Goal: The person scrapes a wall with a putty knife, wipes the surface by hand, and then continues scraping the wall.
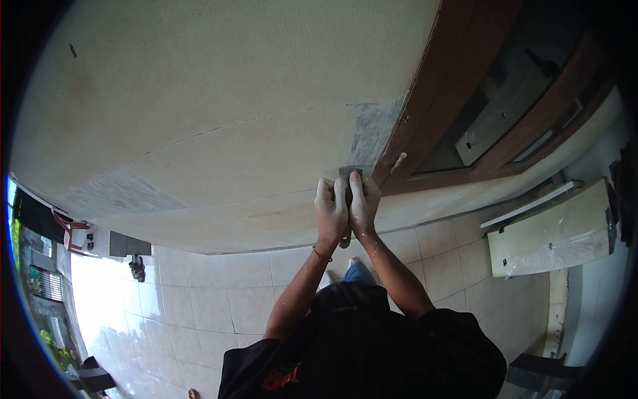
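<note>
Both hands are dusted white and meet at a putty knife (345, 174), whose dark flat blade touches the beige wall (252, 159). My left hand (331, 207) grips it from the left, fingers curled. From the right, my right hand (363, 203) closes on the same tool, its thumb near the blade. The handle end shows below, between my wrists. Just above the blade is a grey patch (372, 133) on the wall, beside the brown wooden frame (432, 120). Another grey patch (126, 191) lies farther left, and a thin line runs along the wall between them.
A glass pane (505, 100) sits in the brown frame. At the right stands a pale panel partly wrapped in plastic (551, 233). Tiled floor (249, 269) lies below. A red chair (68, 229) and a dark grey board (129, 244) are at the left.
</note>
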A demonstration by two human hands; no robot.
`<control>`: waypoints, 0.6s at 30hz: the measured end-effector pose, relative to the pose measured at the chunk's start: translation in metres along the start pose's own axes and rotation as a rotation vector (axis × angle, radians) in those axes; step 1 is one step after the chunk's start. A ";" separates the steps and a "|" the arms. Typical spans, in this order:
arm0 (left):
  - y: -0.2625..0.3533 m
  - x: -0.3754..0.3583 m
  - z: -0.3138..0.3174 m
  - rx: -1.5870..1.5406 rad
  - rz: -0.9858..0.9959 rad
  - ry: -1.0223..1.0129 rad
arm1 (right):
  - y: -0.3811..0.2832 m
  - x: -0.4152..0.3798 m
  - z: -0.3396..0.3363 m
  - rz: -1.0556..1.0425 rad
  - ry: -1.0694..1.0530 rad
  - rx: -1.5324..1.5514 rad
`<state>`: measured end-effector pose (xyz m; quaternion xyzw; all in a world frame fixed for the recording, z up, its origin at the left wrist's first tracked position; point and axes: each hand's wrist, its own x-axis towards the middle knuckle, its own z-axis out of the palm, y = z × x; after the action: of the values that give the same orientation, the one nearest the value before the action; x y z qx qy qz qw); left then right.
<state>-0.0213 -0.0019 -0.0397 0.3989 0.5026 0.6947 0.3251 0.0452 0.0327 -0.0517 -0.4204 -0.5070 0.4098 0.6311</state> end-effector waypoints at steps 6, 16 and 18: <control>0.012 0.010 0.003 -0.048 0.018 -0.054 | -0.016 0.007 0.008 0.012 0.014 0.053; 0.016 0.008 0.003 -0.018 0.013 0.000 | -0.044 0.008 0.013 0.047 -0.006 0.078; 0.040 0.014 0.005 -0.030 -0.016 -0.052 | -0.052 0.009 0.011 0.041 -0.020 0.056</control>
<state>-0.0256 0.0003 0.0028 0.4076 0.4867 0.6890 0.3497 0.0405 0.0263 0.0015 -0.4090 -0.4929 0.4408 0.6289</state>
